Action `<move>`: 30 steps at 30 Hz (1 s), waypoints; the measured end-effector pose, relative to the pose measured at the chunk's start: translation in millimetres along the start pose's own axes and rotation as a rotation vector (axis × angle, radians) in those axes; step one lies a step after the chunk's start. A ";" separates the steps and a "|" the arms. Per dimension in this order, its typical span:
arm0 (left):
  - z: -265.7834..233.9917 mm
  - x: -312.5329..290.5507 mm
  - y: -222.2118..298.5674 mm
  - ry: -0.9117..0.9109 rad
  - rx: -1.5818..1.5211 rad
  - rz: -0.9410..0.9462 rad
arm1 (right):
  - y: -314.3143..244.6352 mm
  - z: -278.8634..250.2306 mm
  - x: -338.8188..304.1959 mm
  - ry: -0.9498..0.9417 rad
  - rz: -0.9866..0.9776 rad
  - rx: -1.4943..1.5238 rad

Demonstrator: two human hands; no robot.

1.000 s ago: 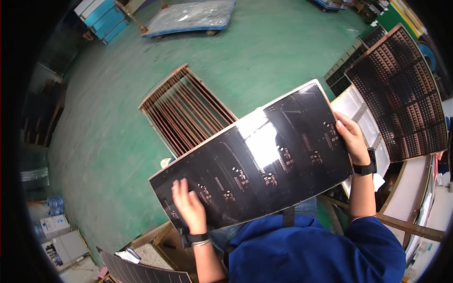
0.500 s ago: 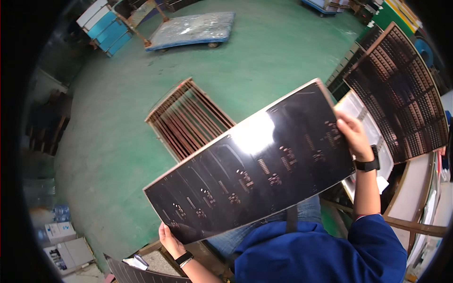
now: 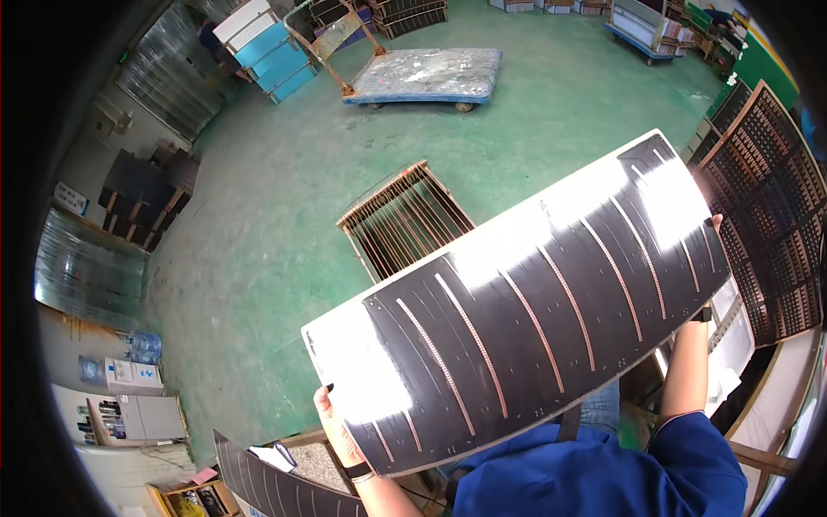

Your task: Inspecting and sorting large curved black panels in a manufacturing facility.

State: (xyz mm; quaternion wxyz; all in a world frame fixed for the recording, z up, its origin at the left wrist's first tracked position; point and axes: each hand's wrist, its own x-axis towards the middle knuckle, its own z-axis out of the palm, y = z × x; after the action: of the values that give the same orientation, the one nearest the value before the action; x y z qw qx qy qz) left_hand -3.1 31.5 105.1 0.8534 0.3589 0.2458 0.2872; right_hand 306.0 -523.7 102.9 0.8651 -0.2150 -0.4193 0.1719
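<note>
Between my hands is a large black circuit board panel (image 3: pixel 517 319), tilted, its right end farther from me than its left. Long pale rows of pads run across its face, and bright glare covers parts of it. My left hand (image 3: pixel 336 424) is closed on the lower left corner, thumb along the edge. At the right end my right hand (image 3: pixel 717 222) shows only fingertips over the edge; the board hides the remainder. Beyond the board, a slotted rack (image 3: pixel 382 195) stands on the floor. Another dark striped board (image 3: pixel 284 487) lies near my left forearm.
A flat trolley (image 3: pixel 422 76) with a worn top stands on the green floor ahead. At right, close to my right hand, leans a tall dark panel with copper-coloured patterns (image 3: pixel 771 215). Dark stacks (image 3: pixel 146 194) and water bottles (image 3: pixel 145 346) are along the left wall.
The board shows a different face: long pad rows instead of small clusters. My right hand's fingers have gone mostly behind it. The view has swung left, so the surroundings sit farther right.
</note>
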 end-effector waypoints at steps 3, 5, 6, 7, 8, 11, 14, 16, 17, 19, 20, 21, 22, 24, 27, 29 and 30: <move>-3.4 -3.8 -5.9 -0.160 -0.044 -0.015 | 2.3 13.1 2.3 0.332 -0.019 0.075; 19.7 -7.0 -4.2 -0.154 -0.058 -0.040 | 4.5 23.7 8.7 0.552 -0.024 0.130; 35.7 -11.1 -3.5 -0.123 -0.076 -0.075 | 20.1 53.0 39.1 0.336 0.015 0.062; 36.0 -9.2 -5.4 -0.144 -0.070 -0.134 | 28.0 39.9 35.1 0.675 -0.191 -0.001; 30.6 -8.4 -9.8 -0.142 -0.004 -0.182 | 31.5 36.5 26.2 0.765 -0.182 -0.356; 27.7 -5.6 -35.6 -0.137 0.073 -0.361 | 19.3 -6.2 -49.4 0.655 -0.025 -0.916; 6.6 -13.7 -67.4 -0.027 0.052 -0.350 | 97.2 89.2 13.6 1.035 -0.057 -0.150; 13.4 -19.0 -87.7 -0.039 -0.004 -0.326 | 143.7 152.8 40.6 0.954 0.055 0.053; 29.0 -21.8 -96.6 -0.047 -0.074 -0.331 | 160.2 178.1 41.4 0.887 0.134 0.109; 51.3 -25.3 -122.0 -0.094 -0.146 -0.301 | 201.1 198.8 29.7 0.920 0.155 -0.106; 48.6 -27.6 -131.8 -0.093 -0.160 -0.356 | 214.7 196.7 29.4 1.015 0.214 -0.448; 44.8 -28.5 -139.9 -0.092 -0.177 -0.414 | 215.9 178.9 30.2 1.044 0.192 -0.623; 57.7 -23.8 -138.8 -0.149 -0.156 -0.480 | 209.0 172.3 49.5 1.026 0.189 -0.641; 56.3 -10.8 -137.4 -0.193 0.200 -0.550 | 194.5 143.9 78.5 0.959 0.223 -0.763; 2.5 21.6 -151.4 -0.231 1.017 0.036 | 197.9 87.6 87.9 0.786 0.284 -1.051; 8.6 37.4 -128.7 -0.209 1.473 0.382 | 212.0 57.7 84.9 0.724 0.281 -1.239; -0.1 41.0 -122.7 -0.154 1.596 0.447 | 223.3 47.3 84.8 0.704 0.278 -1.266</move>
State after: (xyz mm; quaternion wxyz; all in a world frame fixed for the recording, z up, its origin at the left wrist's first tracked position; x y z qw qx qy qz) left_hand 64.6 -12.0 3.8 0.2798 0.9152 0.2394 0.1637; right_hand 292.1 -282.9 69.2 0.6291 -0.7667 -0.1048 -0.0740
